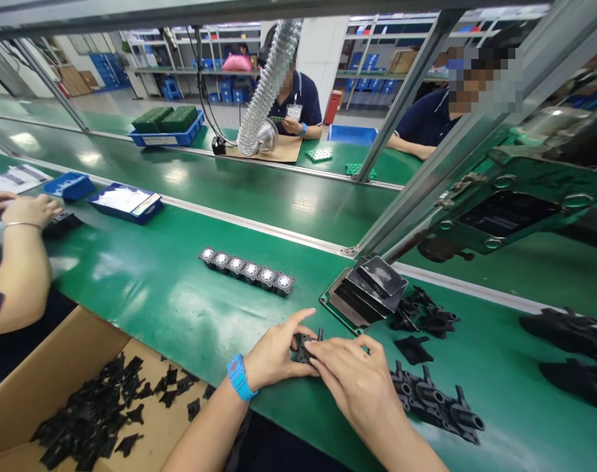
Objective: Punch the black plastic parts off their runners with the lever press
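Two bare hands meet over one small black part (304,351) near the close edge of the green table (175,282); the step in hand looks like fitting or adjusting it. The left hand (273,357) holds the part from the left, thumb and index finger curved around it, while the right hand (360,377) pinches narrowly from the right, fingertips on top. The part lies between them, touching both; whether it rests on the table I cannot tell. A next move would seem to call for a steady left hold and careful right-hand fingertip pressure. Black housings (436,403) lie just right; six swirl-marked units (249,270) stand farther left.
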`<state>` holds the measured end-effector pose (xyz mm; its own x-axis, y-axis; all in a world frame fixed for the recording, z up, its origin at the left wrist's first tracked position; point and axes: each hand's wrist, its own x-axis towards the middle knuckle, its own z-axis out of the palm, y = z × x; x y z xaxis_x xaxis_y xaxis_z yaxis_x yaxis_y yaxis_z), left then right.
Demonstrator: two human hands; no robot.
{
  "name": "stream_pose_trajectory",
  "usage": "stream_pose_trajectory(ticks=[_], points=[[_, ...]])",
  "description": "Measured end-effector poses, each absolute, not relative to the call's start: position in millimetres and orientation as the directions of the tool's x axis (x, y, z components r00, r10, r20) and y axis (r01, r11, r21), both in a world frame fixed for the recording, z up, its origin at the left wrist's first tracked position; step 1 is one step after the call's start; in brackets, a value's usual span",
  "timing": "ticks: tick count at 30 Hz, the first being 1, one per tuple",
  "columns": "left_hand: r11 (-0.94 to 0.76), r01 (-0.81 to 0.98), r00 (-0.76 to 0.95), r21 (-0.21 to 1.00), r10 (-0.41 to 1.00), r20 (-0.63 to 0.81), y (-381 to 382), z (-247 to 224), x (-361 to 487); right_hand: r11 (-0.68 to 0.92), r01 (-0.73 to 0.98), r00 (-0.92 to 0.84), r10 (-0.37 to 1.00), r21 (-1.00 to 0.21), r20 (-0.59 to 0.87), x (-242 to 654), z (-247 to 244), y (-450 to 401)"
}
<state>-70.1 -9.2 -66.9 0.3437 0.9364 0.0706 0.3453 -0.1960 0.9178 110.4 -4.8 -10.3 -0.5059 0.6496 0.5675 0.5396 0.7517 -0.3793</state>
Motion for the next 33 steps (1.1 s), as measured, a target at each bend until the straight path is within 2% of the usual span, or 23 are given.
stream_pose_trajectory(ticks=[5,11,17,23,30,33], points=[[-0.206,0.344,0.351,0.916,0.933,0.078,-9,-66,-70,0.746,0.532,-0.489,0.657,-0.401,0.573,114,-9,-6],[-0.184,0.352,0.35,0.918,0.935,0.054,-9,-65,-70,0.752,0.552,-0.529,0.65,-0.36,0.546,113,-10,-5],[-0.176,0.353,0.34,0.919,0.939,0.049,-10,-65,-69,0.761,0.503,-0.546,0.648,-0.41,0.531,113,-9,-3],[-0.167,0.387,0.328,0.907,0.944,0.034,-10,-60,-70,0.736,0.55,-0.547,0.675,-0.395,0.495,117,-22,-3],[-0.335,0.44,0.378,0.833,0.911,0.166,-17,-64,-76,0.71,0.61,-0.563,0.701,-0.351,0.437,123,-19,-11],[-0.385,0.467,0.333,0.796,0.91,0.246,-15,-68,-86,0.737,0.571,-0.472,0.655,-0.361,0.59,141,12,-15]])
